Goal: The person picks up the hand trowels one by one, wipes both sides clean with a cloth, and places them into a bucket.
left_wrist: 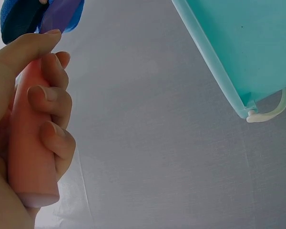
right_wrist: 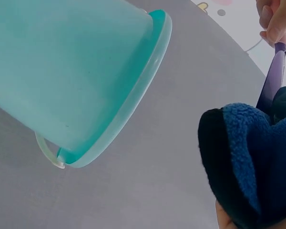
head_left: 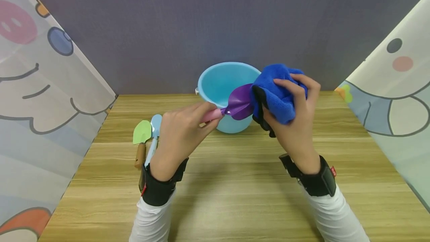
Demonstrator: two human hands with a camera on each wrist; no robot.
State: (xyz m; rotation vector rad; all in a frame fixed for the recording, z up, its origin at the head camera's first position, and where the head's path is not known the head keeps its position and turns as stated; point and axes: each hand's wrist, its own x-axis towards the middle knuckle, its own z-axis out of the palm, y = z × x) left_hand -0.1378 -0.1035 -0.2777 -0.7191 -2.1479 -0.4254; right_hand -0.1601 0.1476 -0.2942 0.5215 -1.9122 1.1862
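Note:
My left hand point(head_left: 183, 132) grips the pink handle point(left_wrist: 34, 143) of a small garden trowel with a purple blade point(head_left: 239, 102). Its fingers curl round the handle in the left wrist view. In my right hand point(head_left: 299, 122) is a bunched blue cloth point(head_left: 277, 92) with a dark edge, folded over the tip of the blade. The covered tip is hidden. Trowel and cloth are held up in front of a light blue bucket point(head_left: 231, 71), overlapping its rim in the head view. The cloth point(right_wrist: 250, 157) also wraps the blade in the right wrist view.
On the wooden table point(head_left: 235, 197), left of my left hand, lie a green-bladed trowel point(head_left: 142, 132) with a brown handle and a light blue trowel point(head_left: 156, 124). A grey wall point(head_left: 168, 29) rises behind the bucket. Cartoon-printed panels point(head_left: 43, 85) flank both sides.

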